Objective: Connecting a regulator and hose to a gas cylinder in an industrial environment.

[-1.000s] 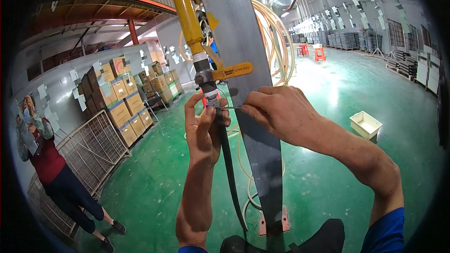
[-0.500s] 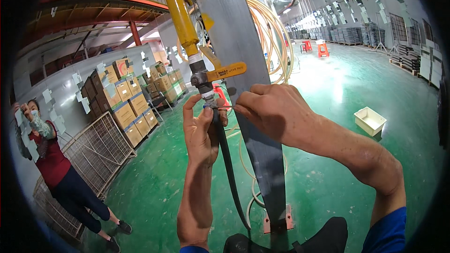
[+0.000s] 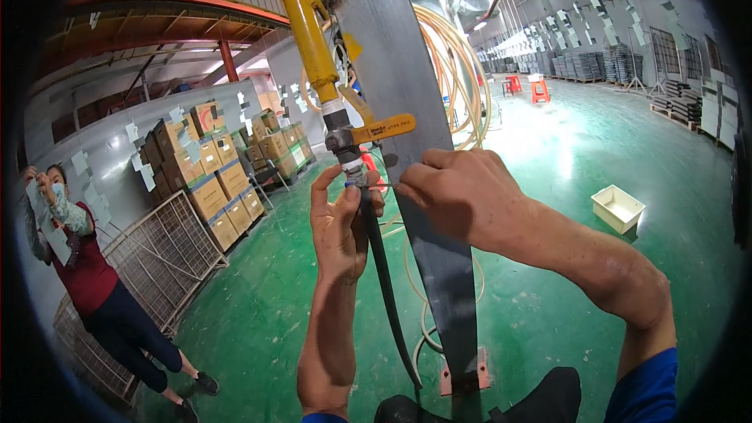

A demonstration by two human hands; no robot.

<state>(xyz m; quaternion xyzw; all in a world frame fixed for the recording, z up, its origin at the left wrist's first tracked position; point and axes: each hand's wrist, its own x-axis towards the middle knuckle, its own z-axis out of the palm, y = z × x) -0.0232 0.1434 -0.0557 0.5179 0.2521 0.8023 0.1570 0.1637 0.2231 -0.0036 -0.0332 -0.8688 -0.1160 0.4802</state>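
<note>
At far left a person (image 3: pixel 90 282) in a red vest stands beside a wire cage (image 3: pixel 160 254) and stacked cartons (image 3: pixel 211 164). Center, a worker's left hand (image 3: pixel 338 227) wraps its fingers around a dark hose (image 3: pixel 384 282) just below the valve (image 3: pixel 348 137) with its yellow lever on a yellow pipe (image 3: pixel 301 23), beside a grey steel column (image 3: pixel 407 110). The right hand (image 3: pixel 462 192) pinches a thin tool against the hose joint. A white tray (image 3: pixel 619 207) sits on the green floor (image 3: pixel 564 149).

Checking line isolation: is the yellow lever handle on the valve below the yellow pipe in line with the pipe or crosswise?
Crosswise. The yellow lever handle sticks out sideways from the valve body, roughly square to the yellow pipe.
</note>
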